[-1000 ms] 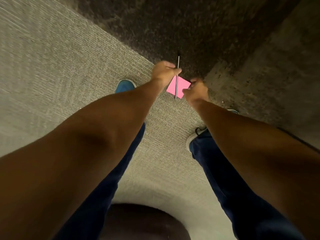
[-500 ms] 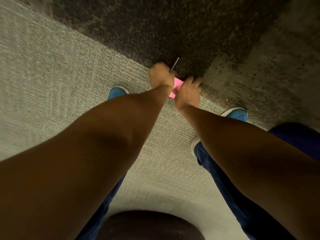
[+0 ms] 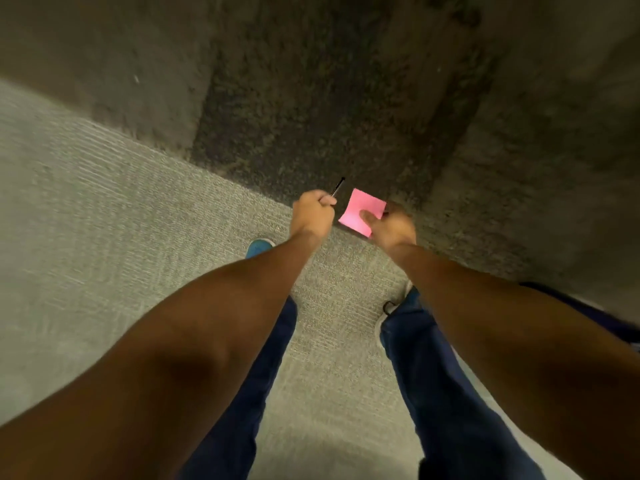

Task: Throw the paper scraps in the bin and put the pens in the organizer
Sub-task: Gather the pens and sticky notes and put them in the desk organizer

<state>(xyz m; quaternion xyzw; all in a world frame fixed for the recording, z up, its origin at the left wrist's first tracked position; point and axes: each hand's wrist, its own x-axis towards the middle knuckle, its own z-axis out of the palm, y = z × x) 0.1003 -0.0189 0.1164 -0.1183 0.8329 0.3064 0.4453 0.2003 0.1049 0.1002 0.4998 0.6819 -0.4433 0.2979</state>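
Note:
My left hand (image 3: 312, 213) is curled into a fist round a thin dark pen (image 3: 337, 187), whose tip sticks up and to the right out of the fist. A short way to its right, my right hand (image 3: 389, 226) pinches a pink square paper scrap (image 3: 360, 209) with the thumb on top of it. Both hands are held out low in front of me, above the carpet. No bin and no organizer are in view.
I am looking straight down at my legs in dark blue trousers and blue shoes (image 3: 258, 247). The floor is light grey carpet (image 3: 104, 220) meeting darker carpet tiles (image 3: 311, 116) just beyond my hands.
My hands were close together with the pen across the pink paper. They have since drawn apart: the pen stays in the left fist, the paper in the right hand, now plainly showing.

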